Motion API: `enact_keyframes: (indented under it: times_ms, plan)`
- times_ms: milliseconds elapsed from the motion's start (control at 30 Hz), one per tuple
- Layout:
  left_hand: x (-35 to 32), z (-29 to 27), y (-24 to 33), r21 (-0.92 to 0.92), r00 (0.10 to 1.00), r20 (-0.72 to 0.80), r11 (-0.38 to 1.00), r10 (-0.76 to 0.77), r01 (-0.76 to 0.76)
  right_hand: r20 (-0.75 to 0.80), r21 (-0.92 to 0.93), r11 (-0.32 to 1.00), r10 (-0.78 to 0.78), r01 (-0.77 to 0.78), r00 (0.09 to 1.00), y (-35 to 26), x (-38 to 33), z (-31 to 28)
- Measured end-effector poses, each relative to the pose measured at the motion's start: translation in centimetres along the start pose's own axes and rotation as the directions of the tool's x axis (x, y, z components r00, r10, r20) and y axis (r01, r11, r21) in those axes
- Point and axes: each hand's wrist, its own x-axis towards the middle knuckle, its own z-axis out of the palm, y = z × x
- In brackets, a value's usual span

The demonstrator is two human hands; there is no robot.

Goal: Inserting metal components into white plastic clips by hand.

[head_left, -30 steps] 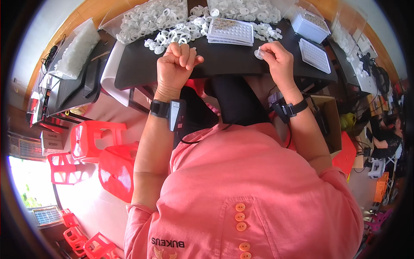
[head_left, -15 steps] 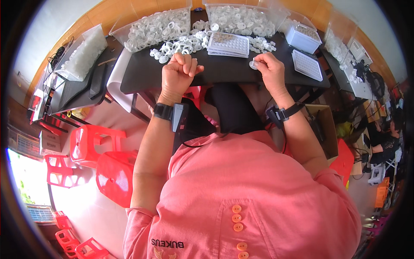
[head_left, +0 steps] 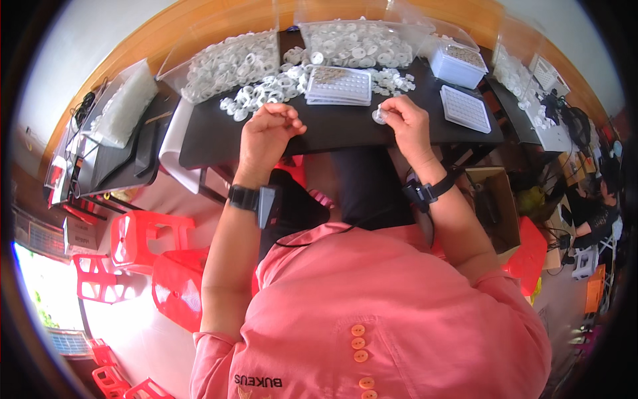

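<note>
My right hand [head_left: 407, 123] pinches a small round translucent white plastic piece [head_left: 379, 117] between thumb and fingertips, just above the dark table [head_left: 332, 133]. To its left, my left hand [head_left: 269, 136] hovers over the table's near edge. Its fingers are loosely bent, the thumb stands a little apart from them, and I see nothing held. Beyond my hands lies a heap of white plastic rings [head_left: 276, 86]. Beside the heap is a stack of white grid trays [head_left: 339, 90], with small brownish pieces in part of the top one. Smaller white pieces [head_left: 392, 81] are scattered right of the stack.
Clear bins of white rings [head_left: 232, 63] and round pieces [head_left: 362, 43] line the back. At the right are a white tub [head_left: 458, 65] and another grid tray [head_left: 465, 110]. Red stools [head_left: 176, 286] stand on the left floor; a cardboard box [head_left: 495, 206] is at the right.
My left hand has loosened from a tighter curl, its fingers now more extended. The right hand keeps its pinch on the round plastic piece. The whole view has shifted slightly.
</note>
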Motion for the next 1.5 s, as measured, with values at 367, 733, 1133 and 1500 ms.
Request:
enact_keyframes:
  times_ms: [367, 733, 1133, 1500]
  plan:
    - [0.1, 2.7, 0.4, 0.156, 0.989, -0.020, 0.977, -0.147, 0.148, 0.236, 0.528, 0.676, 0.464, -0.514, 0.854, -2.3, 1.7, -0.8]
    - [1.2, 5.1, -1.5, 0.118, 0.960, -0.100, 0.955, -0.261, 0.272, 0.618, 0.646, 0.103, 0.510, -0.756, 0.598, -3.6, 4.3, 3.7]
    - [2.0, 4.8, -2.3, 0.119, 0.960, -0.247, 0.979, -0.130, 0.163, 0.648, 0.538, 0.251, 0.487, -0.805, 0.585, -5.1, 5.4, 5.2]
    - [1.5, 5.2, -1.3, 0.022, 0.946, -0.287, 0.987, -0.149, 0.162, 0.385, 0.321, 0.801, 0.378, -0.506, 0.842, -7.7, 5.8, 5.1]
